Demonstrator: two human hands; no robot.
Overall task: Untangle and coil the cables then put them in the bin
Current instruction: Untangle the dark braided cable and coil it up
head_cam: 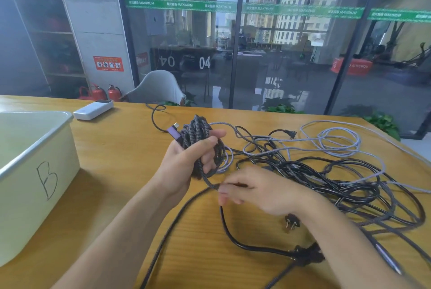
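Gripping a wound bundle of dark braided cable (pixel 200 144), the left hand (pixel 186 162) is holding it above the wooden worktop (pixel 121 148), fingers curled round the loops and a purple plug (pixel 174 134) sticking out at the top left of the fist. A strand of that same cable is running down from the bundle to the right hand (pixel 258 191), which is pinching it between thumb and fingertips just above the worktop. Behind and to the right of both hands, a tangle of black cables (pixel 338 183) and a pale grey braided cable (pixel 338 141) is lying spread over the worktop, still knotted together. A black two-pin plug (pixel 291 222) is lying beside the right wrist, and a thicker black plug (pixel 307 255) is sitting nearer the front edge. The pale bin (pixel 37 167), marked with a handwritten B, is standing at the left of the worktop, well apart from the cables. A white power bank (pixel 93 109) is resting behind the bin.
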